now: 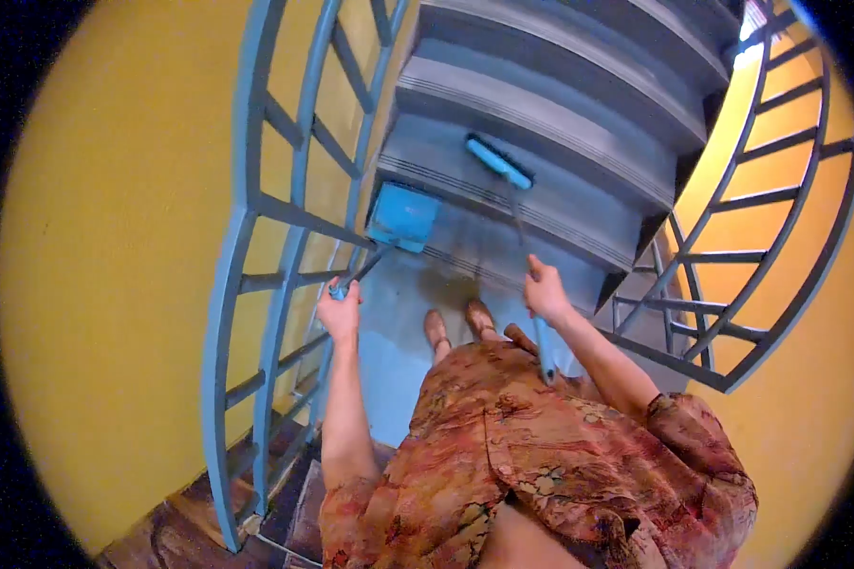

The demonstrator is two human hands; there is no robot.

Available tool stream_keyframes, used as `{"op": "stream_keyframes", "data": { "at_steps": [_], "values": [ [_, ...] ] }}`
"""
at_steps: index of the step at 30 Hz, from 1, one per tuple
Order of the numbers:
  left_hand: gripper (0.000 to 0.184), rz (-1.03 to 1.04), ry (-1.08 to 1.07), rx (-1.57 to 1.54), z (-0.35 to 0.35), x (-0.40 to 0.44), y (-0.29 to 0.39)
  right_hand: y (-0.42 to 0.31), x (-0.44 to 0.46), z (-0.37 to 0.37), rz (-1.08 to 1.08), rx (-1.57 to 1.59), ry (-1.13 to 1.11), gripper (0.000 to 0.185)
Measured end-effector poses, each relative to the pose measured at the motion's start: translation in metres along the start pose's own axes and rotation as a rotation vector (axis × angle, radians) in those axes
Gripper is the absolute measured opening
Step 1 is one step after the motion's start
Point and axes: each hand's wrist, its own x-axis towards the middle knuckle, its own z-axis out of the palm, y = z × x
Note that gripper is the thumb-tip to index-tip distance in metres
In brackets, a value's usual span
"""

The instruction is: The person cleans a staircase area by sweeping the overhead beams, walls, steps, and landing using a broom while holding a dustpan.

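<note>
Now, the right hand [547, 290] is gripping a broom [499, 162] at the stairs [550, 112] — the left hand [342, 311] is clasping a dustpan [404, 214] by its handle [369, 265]

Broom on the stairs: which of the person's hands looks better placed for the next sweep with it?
Probably the right hand: it already grips the handle of the broom, whose head is at the stairs. The left hand is occupied, holding the dustpan by its handle.

1 brush head [499, 161] rests on the step [579, 201] (blue-grey, ridged edge).
</note>
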Motion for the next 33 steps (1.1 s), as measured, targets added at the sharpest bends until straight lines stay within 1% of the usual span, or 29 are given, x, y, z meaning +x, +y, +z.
{"op": "stream_keyframes", "data": {
  "at_steps": [1, 2, 4, 5, 7, 9, 10, 11, 12, 14, 15, 17, 18, 20, 23, 24, 25, 26, 28, 30, 32, 33],
  "values": [
    [0.028, -0.018, 0.023, 0.088, -0.001, 0.000, -0.004, 0.005, 0.002, 0.012, 0.008, 0.014, -0.024, 0.047],
    [0.028, -0.011, -0.007, 0.096, -0.004, -0.001, -0.005, -0.007, -0.011, 0.017, 0.031, 0.022, -0.004, 0.047],
    [0.026, -0.075, -0.080, 0.114, -0.008, -0.003, 0.001, -0.043, -0.041, 0.007, 0.154, 0.210, -0.238, 0.047],
    [0.026, -0.070, -0.112, 0.117, -0.007, -0.005, 0.005, -0.040, -0.045, -0.005, 0.173, 0.217, -0.212, 0.047],
    [0.021, -0.096, -0.111, 0.116, -0.006, -0.007, 0.012, -0.031, -0.049, -0.033, 0.355, 0.583, -0.364, 0.046],
    [0.019, -0.073, -0.124, 0.086, -0.007, -0.002, 0.000, -0.030, -0.076, -0.051, 0.332, 0.571, -0.323, 0.046],
    [0.018, -0.058, -0.118, 0.051, -0.002, -0.001, -0.006, -0.026, -0.090, -0.059, 0.303, 0.547, -0.298, 0.046],
    [0.017, -0.061, -0.121, 0.072, -0.004, -0.013, 0.021, -0.010, -0.098, -0.062, 0.282, 0.545, -0.206, 0.048],
    [0.017, -0.052, -0.143, 0.075, 0.000, -0.012, 0.016, -0.002, -0.109, -0.072, 0.288, 0.555, -0.185, 0.048],
    [0.018, -0.101, -0.143, 0.101, 0.003, -0.005, 0.002, 0.013, -0.128, -0.091, 0.393, 0.628, 0.034, 0.049],
    [0.017, -0.059, -0.138, 0.130, 0.003, -0.013, 0.019, 0.022, -0.132, -0.101, 0.398, 0.638, 0.047, 0.049],
    [0.017, -0.055, -0.136, 0.119, 0.007, -0.017, 0.024, 0.041, -0.129, -0.120, 0.493, 0.647, 0.319, 0.045],
    [0.016, -0.058, -0.119, 0.103, 0.007, -0.019, 0.026, 0.054, -0.120, -0.127, 0.514, 0.678, 0.398, 0.045],
    [0.015, -0.042, -0.124, 0.131, 0.008, -0.029, 0.039, 0.096, -0.095, -0.134, 0.482, 0.691, 0.474, 0.044],
    [0.014, 0.007, -0.130, 0.179, 0.011, -0.032, 0.039, 0.133, -0.060, -0.112, 0.476, 0.652, 0.498, 0.039],
    [0.014, 0.044, -0.135, 0.199, 0.013, -0.031, 0.034, 0.113, -0.062, -0.102, 0.475, 0.658, 0.489, 0.039],
    [0.014, 0.136, -0.096, 0.202, 0.014, -0.030, 0.028, 0.090, -0.065, -0.084, 0.491, 0.662, 0.454, 0.034],
    [0.014, 0.142, -0.086, 0.210, 0.014, -0.029, 0.030, 0.062, -0.068, -0.065, 0.507, 0.669, 0.420, 0.030],
    [0.015, 0.076, -0.103, 0.216, 0.016, -0.028, 0.032, 0.023, -0.069, -0.026, 0.464, 0.624, 0.238, 0.030],
    [0.015, 0.056, -0.108, 0.211, 0.014, -0.027, 0.031, 0.029, -0.051, 0.025, 0.351, 0.466, 0.050, 0.038],
    [0.015, 0.022, -0.123, 0.201, 0.009, -0.027, 0.030, 0.019, -0.042, 0.065, 0.103, 0.260, 0.087, 0.029],
    [0.015, 0.018, -0.118, 0.195, 0.008, -0.025, 0.025, 0.004, -0.041, 0.071, 0.098, 0.253, 0.084, 0.029]
  ]
}}
